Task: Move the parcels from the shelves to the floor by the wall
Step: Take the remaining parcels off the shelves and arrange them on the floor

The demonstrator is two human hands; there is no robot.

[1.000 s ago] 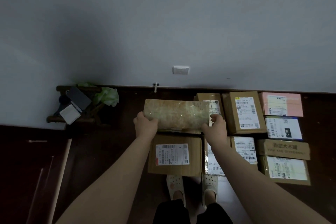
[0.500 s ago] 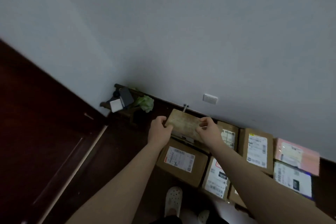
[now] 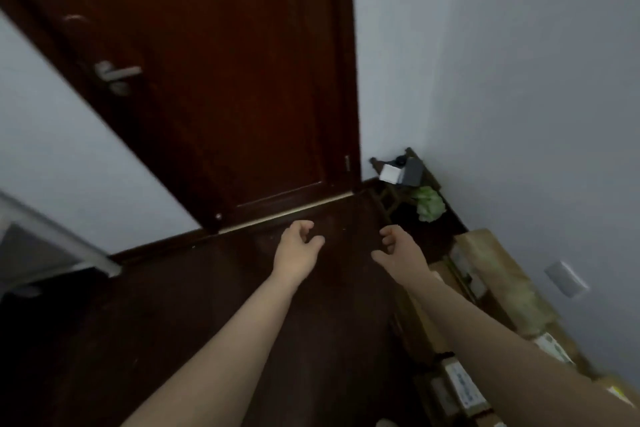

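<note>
Several cardboard parcels lie in rows on the dark floor along the grey wall at the right. The pale, tape-wrapped parcel (image 3: 498, 274) lies on top of them nearest the corner. A labelled brown parcel (image 3: 462, 388) shows at the bottom right. My left hand (image 3: 298, 248) and my right hand (image 3: 398, 250) hover over bare floor to the left of the parcels. Both hold nothing, with fingers loosely curled. My right forearm hides part of the parcel rows.
A dark wooden door (image 3: 214, 87) with a metal handle (image 3: 116, 74) stands ahead. A small wooden stand (image 3: 398, 180) with a white and a grey item and a green bag (image 3: 429, 206) fills the corner. A wall socket (image 3: 566, 279) sits above the parcels. A pale frame (image 3: 52, 239) juts in at left.
Both hands have let go of the tape-wrapped parcel, which now lies on the stack by the wall. The view has swung left toward the door, and the hands moved away left.
</note>
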